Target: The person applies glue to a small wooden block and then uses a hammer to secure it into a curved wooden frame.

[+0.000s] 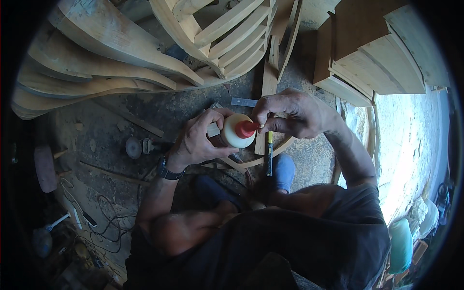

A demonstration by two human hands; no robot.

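My left hand (197,137) is wrapped round a pale plastic squeeze bottle (234,137) with a red nozzle cap (245,128), held tilted in front of me. What is inside looks whitish, like glue. My right hand (292,115) pinches at the tip of the red nozzle, its thumb and forefinger pressed together there. Just below the right hand lies a yellow and black cutter knife (269,153), on or beside a narrow wooden strip (260,145). A metal ruler (243,102) shows behind the bottle.
Curved wooden frames (121,46) and a slatted wooden piece (237,36) stand ahead. Wooden boxes (382,53) are stacked at the far right. An angle grinder (135,147) and loose cables (108,222) lie on the dusty floor to the left. My shoes (284,171) are close below.
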